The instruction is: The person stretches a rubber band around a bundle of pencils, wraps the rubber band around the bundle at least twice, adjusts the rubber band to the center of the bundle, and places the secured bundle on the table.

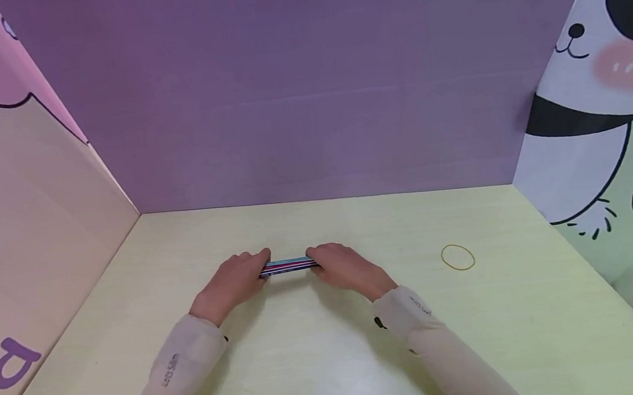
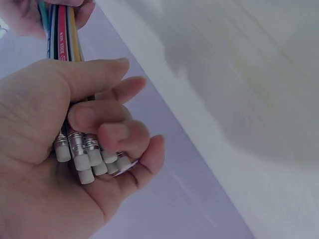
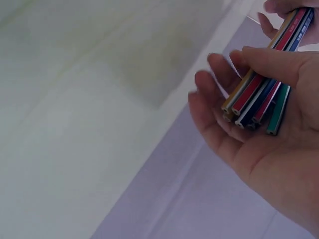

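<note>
A bundle of several coloured pencils (image 1: 288,266) is held level above the table between both hands. My left hand (image 1: 237,278) grips the eraser end; in the left wrist view the white erasers (image 2: 85,175) with silver ferrules poke out from its curled fingers. At the other end, my right hand (image 1: 348,270) holds the bundle under its thumb, the fingers curved below. Flat, unsharpened pencil ends (image 3: 242,112) in yellow, red, blue and green show there in the right wrist view. On the table to the right of the hands lies a yellow rubber band (image 1: 458,257).
The pale wooden table (image 1: 319,360) stretches beneath both forearms. A purple panel (image 1: 307,85) stands along its back edge. Printed side panels close it in, with a panda (image 1: 579,162) on the right one and a pink panel (image 1: 40,203) at left.
</note>
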### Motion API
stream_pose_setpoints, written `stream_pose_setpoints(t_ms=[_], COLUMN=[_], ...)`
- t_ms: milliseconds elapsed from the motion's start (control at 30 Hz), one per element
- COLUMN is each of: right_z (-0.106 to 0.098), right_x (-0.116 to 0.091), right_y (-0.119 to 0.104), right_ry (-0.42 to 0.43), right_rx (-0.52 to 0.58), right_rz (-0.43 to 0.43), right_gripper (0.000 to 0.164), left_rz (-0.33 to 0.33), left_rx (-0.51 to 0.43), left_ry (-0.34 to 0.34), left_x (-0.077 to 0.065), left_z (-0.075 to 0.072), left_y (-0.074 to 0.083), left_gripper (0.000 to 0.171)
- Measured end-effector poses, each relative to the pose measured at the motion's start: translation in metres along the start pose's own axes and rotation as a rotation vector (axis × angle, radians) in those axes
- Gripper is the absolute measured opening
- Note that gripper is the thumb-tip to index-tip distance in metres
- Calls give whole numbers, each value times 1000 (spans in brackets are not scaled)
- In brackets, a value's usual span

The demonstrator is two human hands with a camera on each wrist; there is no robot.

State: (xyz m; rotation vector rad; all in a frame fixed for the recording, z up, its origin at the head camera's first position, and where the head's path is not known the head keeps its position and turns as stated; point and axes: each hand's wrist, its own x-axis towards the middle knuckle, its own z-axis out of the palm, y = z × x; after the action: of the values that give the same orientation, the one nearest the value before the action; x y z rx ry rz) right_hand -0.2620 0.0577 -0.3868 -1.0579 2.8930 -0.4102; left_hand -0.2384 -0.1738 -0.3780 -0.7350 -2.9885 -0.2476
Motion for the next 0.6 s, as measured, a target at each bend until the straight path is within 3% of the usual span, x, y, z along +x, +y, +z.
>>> stream_pose_setpoints(t_ms=[233, 467, 600], right_z=[-23, -38, -42], right_x=[-20, -36, -44], right_y=[1, -1, 0], right_ry=[-35, -70, -70], right_rx=[40, 37, 34], right_rz=[0, 14, 13], right_gripper=[12, 1, 4], left_rz=[78, 85, 109], left_rx=[68, 84, 73], left_ry=[49, 71, 99], left_x=[-1, -5, -6], left_z=[-4, -11, -14], left_y=[19, 34, 40], left_gripper=[13, 10, 11])
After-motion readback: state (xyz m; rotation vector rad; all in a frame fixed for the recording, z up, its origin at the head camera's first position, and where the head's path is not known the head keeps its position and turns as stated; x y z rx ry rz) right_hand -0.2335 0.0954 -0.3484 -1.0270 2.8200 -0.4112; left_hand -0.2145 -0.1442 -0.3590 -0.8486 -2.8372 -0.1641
